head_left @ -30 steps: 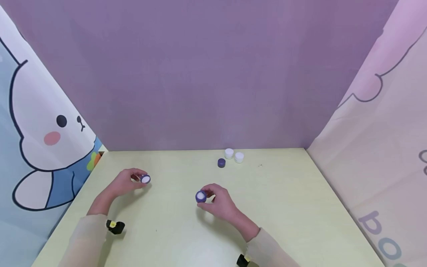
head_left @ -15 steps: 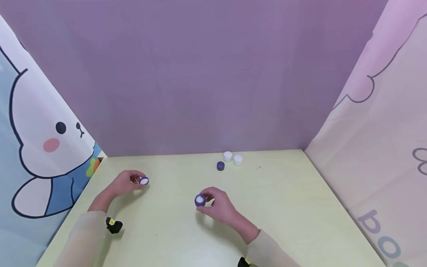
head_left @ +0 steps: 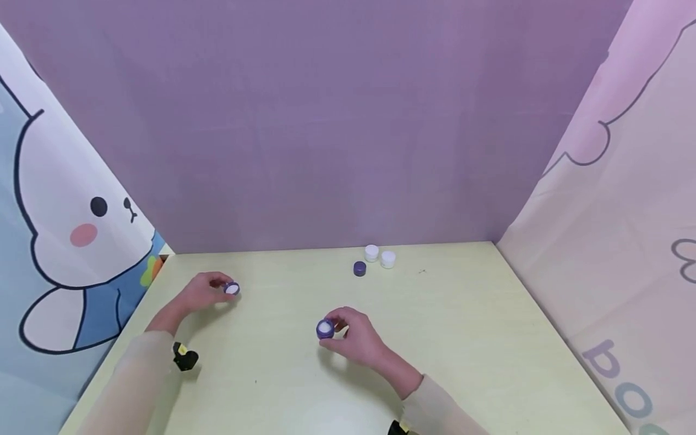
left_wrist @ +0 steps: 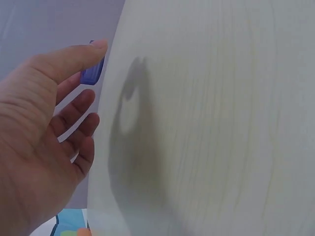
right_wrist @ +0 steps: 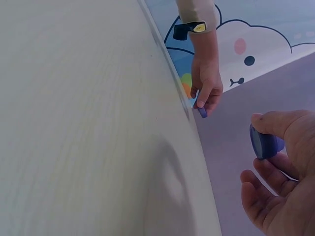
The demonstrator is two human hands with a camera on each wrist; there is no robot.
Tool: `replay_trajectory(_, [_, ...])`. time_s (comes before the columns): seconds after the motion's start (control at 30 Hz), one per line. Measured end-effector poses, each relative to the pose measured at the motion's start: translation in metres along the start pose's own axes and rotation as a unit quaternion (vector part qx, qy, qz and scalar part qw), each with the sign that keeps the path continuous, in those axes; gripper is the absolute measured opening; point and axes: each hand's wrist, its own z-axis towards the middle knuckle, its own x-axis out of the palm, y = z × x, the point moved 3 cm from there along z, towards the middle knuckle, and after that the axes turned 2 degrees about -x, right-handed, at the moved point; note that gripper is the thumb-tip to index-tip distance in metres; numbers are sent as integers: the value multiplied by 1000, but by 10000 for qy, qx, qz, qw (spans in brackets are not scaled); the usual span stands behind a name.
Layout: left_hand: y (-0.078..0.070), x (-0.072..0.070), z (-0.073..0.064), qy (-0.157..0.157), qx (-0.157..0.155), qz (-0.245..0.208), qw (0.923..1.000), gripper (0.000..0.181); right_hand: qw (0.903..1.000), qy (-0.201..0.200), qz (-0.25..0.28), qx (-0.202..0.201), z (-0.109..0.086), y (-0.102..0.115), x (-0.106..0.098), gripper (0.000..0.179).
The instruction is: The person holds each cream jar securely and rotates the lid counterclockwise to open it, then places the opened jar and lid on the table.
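In the head view my left hand [head_left: 203, 291] pinches a small purple screw lid [head_left: 232, 289] by its edge, its white inner face showing. The left wrist view shows the lid's ridged purple side [left_wrist: 92, 73] between thumb and index finger, the other fingers loosely bent. My right hand [head_left: 354, 336] holds a small purple jar [head_left: 325, 328] between thumb and fingers, tilted so its round white inside faces me. From the right wrist view, the purple jar [right_wrist: 264, 142] is seen side-on, held above the table. The two hands are well apart.
Toward the back of the pale table [head_left: 283, 386] stand two small white jars [head_left: 371, 253] and a purple jar [head_left: 359, 269]. A purple backdrop [head_left: 337, 133] rises behind, with a rabbit-print cloth [head_left: 70, 199] at left and a pink one [head_left: 609, 241] at right.
My left hand has drawn slightly left with the lid, which is now tipped a little differently. The right hand with the jar has barely moved. The head view shifted slightly at first.
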Motion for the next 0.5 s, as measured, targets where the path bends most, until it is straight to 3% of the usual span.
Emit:
replay_trajectory(0.33, [12,-5,3,-294,-129,351,9989,50,10000,-12,70,-26,-3,-4,1,35])
replay_trajectory(0.5, [18,-6,10,-270,-198,421,9986,50,10000,7,17,45,-2,-5,0,35])
